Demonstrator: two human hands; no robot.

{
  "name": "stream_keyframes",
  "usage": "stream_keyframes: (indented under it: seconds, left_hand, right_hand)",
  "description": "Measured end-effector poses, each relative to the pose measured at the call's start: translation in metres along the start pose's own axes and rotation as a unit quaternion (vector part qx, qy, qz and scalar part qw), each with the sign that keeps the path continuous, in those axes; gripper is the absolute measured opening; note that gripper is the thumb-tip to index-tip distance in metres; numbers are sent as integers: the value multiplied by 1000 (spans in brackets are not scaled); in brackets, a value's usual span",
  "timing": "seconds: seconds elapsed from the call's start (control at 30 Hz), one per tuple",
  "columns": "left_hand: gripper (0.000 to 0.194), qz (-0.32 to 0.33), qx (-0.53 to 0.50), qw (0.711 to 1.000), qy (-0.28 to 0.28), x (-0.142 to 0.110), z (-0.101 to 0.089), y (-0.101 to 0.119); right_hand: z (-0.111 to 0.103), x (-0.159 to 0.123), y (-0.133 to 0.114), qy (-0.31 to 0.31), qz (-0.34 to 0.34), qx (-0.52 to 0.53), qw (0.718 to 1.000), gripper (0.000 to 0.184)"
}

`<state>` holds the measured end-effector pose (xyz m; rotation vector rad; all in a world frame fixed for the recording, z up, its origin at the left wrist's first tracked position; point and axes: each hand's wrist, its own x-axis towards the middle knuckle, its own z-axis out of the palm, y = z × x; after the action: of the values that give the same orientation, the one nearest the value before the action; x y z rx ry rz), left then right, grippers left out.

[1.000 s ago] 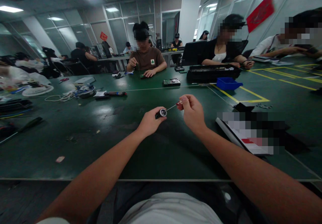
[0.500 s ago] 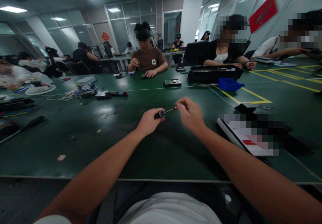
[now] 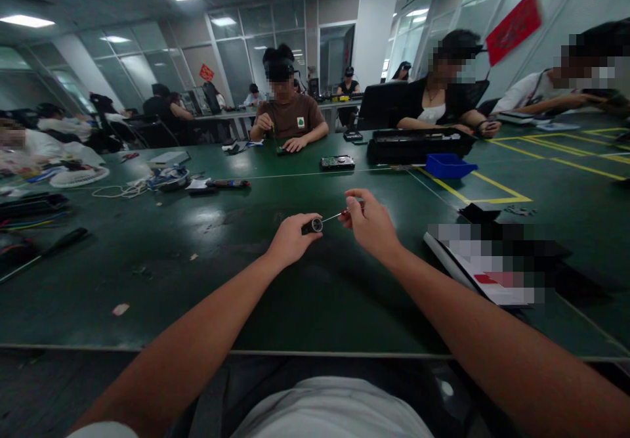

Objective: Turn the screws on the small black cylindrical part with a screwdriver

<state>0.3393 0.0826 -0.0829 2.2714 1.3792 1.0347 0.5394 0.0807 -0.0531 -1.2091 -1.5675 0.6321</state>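
Your left hand [image 3: 291, 238] grips a silver-rimmed black cylinder [image 3: 312, 226]; at its three o'clock, your right hand [image 3: 369, 221] pinches a metal-shafted, reddish-handled screwdriver [image 3: 344, 214].

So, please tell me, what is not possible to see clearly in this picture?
- Head view: inner parts of the black cylinder in the left hand, too small.
- Head view: whether the tip of the thin tool touches it, too small.
- Head view: most of the tool's red handle, hidden by the right hand.
- Head view: print on the papers, covered by pixel blocks.
- Head view: writing on the red sign, blurred.
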Motion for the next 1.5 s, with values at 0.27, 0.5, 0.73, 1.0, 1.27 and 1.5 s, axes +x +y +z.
stream_keyframes:
  seconds: [0.27, 0.5, 0.73, 1.0, 1.27, 1.5]
  left_hand:
    - [39, -9, 6, 1000, -6, 0, -1, 1]
    - [38, -40, -2, 999, 21, 2, -6, 3]
    - [38, -32, 3, 999, 11, 2, -6, 1]
    - [38, -34, 5, 999, 3, 1, -6, 5]
    - [38, -30, -12, 999, 10, 2, -5, 3]
    - [37, -2, 14, 1000, 12, 2, -11, 9]
  right_hand:
    - [1, 1, 0, -23, 0, 94, 995, 21]
    - [-3, -3, -6, -34, -19, -58, 998, 37]
    - [1, -2, 2, -33, -42, -11, 998, 28]
    - [-2, -4, -4, -11, -57, -65, 996, 30]
    - [4, -4, -2, 32, -41, 30, 998, 25]
    - [6, 5, 7, 25, 63, 180, 981, 25]
